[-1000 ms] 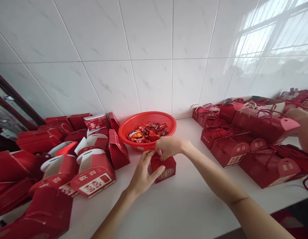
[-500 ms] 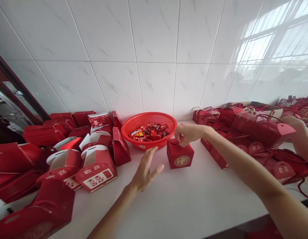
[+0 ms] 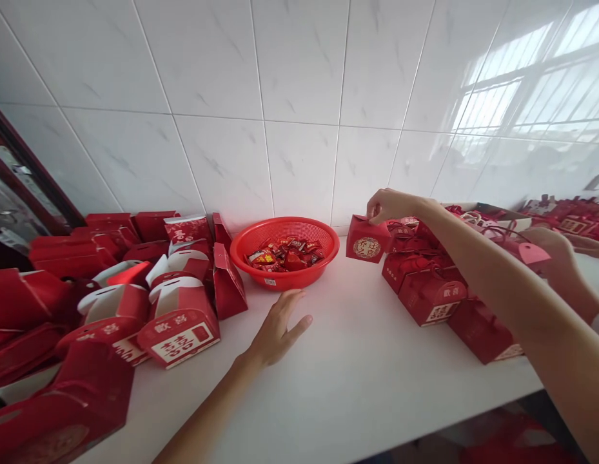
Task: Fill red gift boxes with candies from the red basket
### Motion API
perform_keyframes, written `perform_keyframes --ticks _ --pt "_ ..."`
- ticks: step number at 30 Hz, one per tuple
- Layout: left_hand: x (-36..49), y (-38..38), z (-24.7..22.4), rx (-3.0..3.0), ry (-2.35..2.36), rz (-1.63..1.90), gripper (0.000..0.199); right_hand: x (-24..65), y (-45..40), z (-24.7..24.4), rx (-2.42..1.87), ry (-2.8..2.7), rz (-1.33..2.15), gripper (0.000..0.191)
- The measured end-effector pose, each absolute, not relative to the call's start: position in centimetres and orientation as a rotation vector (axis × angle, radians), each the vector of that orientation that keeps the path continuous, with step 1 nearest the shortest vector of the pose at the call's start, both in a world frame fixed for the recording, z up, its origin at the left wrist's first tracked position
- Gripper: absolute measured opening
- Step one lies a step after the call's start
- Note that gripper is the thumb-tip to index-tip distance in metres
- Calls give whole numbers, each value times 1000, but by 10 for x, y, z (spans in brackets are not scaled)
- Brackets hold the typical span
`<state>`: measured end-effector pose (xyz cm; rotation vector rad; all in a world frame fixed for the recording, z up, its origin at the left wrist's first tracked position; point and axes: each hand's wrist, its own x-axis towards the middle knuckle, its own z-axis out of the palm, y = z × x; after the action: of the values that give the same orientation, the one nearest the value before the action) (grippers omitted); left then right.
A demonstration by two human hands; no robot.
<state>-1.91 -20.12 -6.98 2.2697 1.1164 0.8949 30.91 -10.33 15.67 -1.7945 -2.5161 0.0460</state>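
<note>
My right hand [image 3: 387, 205] is closed on the top of a red gift box [image 3: 365, 240] with a round gold emblem, holding it above the table at the right of the basket. Open and holding nothing, my left hand [image 3: 278, 328] hovers over the white table [image 3: 309, 374], fingers apart, just in front of the red plastic basket [image 3: 285, 276]. Inside that basket lie wrapped sweets [image 3: 293, 255] in mostly red wrappers. Closed red boxes [image 3: 432, 293] stand in a cluster to the right of the held box.
Open-topped red boxes [image 3: 183, 322] crowd the left side, with a triangular-sided red box [image 3: 227, 287] beside the basket. A white tiled wall [image 3: 299, 167] bounds the back. Another person's hand [image 3: 553, 258] is among the boxes at the right.
My right hand has carried the gift box up, back and to the right, towards the cluster. My left hand stays open near the basket. At the right, the other person's hands have shifted.
</note>
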Motion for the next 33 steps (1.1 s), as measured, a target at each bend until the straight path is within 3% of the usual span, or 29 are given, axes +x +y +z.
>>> perform_keyframes --ticks 20,27,33 --pt "-22 -198 -72 2371 1125 864 38 333 -48 69 -2031 -2549 -105 10" --pt "-22 -197 -74 2381 1110 867 32 339 -43 66 -2072 -2547 -60 19" --pt "-22 -196 -73 2371 1110 855 30 326 -32 57 -2005 -2580 38 43"
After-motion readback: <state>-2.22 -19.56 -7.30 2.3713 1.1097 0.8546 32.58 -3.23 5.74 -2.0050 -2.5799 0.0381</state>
